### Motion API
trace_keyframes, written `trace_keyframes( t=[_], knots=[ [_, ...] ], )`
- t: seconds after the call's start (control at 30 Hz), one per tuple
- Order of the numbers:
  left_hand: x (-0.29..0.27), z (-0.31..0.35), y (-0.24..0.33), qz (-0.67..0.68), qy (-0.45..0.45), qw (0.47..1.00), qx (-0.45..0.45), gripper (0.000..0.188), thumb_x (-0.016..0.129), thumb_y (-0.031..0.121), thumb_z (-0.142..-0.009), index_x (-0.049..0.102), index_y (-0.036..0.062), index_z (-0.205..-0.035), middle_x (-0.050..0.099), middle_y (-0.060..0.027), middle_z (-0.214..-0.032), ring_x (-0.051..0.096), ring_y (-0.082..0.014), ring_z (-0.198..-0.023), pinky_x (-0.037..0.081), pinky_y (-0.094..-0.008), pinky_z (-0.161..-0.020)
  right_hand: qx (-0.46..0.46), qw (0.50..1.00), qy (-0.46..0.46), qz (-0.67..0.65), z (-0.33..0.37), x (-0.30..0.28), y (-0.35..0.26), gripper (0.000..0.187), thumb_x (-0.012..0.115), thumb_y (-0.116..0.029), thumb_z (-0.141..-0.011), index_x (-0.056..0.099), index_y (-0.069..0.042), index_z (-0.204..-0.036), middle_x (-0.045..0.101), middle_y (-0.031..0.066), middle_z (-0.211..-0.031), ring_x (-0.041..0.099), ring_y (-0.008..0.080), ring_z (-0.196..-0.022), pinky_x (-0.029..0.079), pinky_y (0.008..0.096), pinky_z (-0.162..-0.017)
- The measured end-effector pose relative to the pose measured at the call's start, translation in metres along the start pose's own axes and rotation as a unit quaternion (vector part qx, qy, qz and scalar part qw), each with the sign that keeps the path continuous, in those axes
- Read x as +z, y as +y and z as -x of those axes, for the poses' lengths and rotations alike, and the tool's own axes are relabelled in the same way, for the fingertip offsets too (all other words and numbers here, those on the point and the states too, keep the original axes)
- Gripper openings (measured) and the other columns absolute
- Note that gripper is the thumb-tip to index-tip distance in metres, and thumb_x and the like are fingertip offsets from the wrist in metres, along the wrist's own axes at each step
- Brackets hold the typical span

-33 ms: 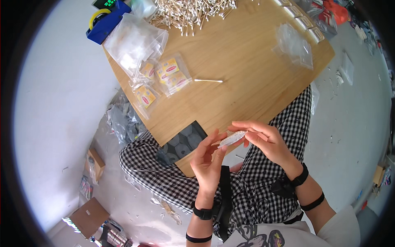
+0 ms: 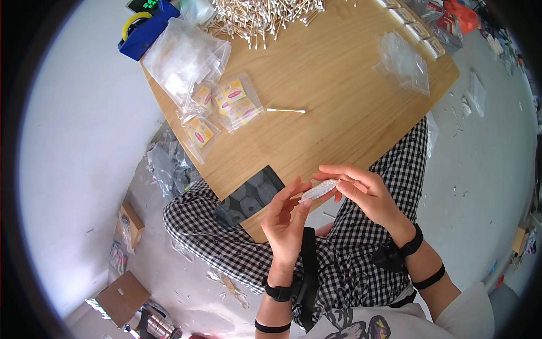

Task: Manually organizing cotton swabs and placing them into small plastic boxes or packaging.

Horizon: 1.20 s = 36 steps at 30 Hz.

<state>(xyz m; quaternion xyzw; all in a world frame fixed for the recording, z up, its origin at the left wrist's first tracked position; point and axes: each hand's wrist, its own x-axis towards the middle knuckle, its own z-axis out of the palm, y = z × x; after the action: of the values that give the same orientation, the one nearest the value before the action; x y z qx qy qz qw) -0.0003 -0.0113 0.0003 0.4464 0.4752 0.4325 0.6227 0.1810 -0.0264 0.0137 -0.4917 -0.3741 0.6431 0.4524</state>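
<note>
Between my two hands, just past the table's near edge, is a pack of cotton swabs [image 2: 319, 191], seen end-on as a narrow band of white bumpy tips. My left hand [image 2: 285, 221] pinches its left end between thumb and fingers. At the other end, my right hand [image 2: 370, 195] has its thumb and fingertips closed on the pack. The fingers hide part of its wrapping. A single cotton swab [image 2: 286, 111] lies on the wooden table [image 2: 327, 73] beyond my hands.
Loose cotton swabs [image 2: 262, 17] are heaped at the far side. Clear bags [image 2: 183, 59] and bags with yellow cards [image 2: 237, 101] lie on the left, near a blue tape dispenser [image 2: 148, 34]. Swab packs [image 2: 418, 31] line the far right edge by a clear bag [image 2: 403, 62]. A phone-like dark panel [image 2: 251, 196] is near.
</note>
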Motion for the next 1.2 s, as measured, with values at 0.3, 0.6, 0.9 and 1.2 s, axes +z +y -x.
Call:
trace_keyframes(
  t=[0.3, 0.6, 0.9, 1.2],
  knots=[
    [0.011, -0.009, 0.006, 0.003, -0.012, 1.0, -0.025, 0.023, 0.066, 0.001, -0.087, 0.06, -0.004, -0.108, 0.065, -0.0089, -0.105, 0.06, -0.0131, -0.095, 0.048, -0.0263, -0.085, 0.034, 0.998, 0.042, -0.017, -0.009, 0.01, 0.006, 0.037, 0.063, -0.001, -0.086, 0.054, 0.005, -0.121, 0.065, 0.0153, -0.11, 0.065, 0.0184, -0.099, 0.054, 0.03, -0.085],
    [0.012, -0.007, 0.006, 0.045, 0.002, 0.998, -0.039, 0.019, 0.066, 0.002, -0.087, 0.061, -0.003, -0.104, 0.065, -0.0081, -0.103, 0.06, -0.0132, -0.095, 0.047, -0.0263, -0.087, 0.089, 0.995, 0.022, -0.039, -0.012, 0.002, 0.001, 0.031, 0.063, -0.009, -0.089, 0.059, 0.001, -0.118, 0.068, 0.0083, -0.102, 0.065, 0.0116, -0.089, 0.051, 0.022, -0.067],
    [0.004, -0.002, -0.013, 0.112, 0.032, 0.992, -0.04, 0.016, 0.062, 0.004, -0.09, 0.064, -0.0016, -0.105, 0.065, -0.0104, -0.109, 0.06, -0.0165, -0.1, 0.045, -0.0304, -0.093, 0.065, 0.996, 0.029, -0.049, -0.011, 0.002, 0.001, 0.029, 0.06, -0.014, -0.092, 0.06, 0.0, -0.118, 0.069, 0.0074, -0.104, 0.065, 0.0116, -0.09, 0.049, 0.0223, -0.062],
    [0.0, -0.003, -0.019, 0.118, 0.029, 0.992, -0.022, 0.021, 0.063, 0.008, -0.091, 0.064, -0.0022, -0.11, 0.063, -0.0127, -0.116, 0.06, -0.019, -0.104, 0.047, -0.0324, -0.093, 0.027, 0.995, 0.038, -0.091, -0.009, 0.01, 0.0, 0.028, 0.059, -0.011, -0.094, 0.059, 0.001, -0.119, 0.068, 0.0089, -0.109, 0.066, 0.0148, -0.096, 0.051, 0.0236, -0.064]
  ],
)
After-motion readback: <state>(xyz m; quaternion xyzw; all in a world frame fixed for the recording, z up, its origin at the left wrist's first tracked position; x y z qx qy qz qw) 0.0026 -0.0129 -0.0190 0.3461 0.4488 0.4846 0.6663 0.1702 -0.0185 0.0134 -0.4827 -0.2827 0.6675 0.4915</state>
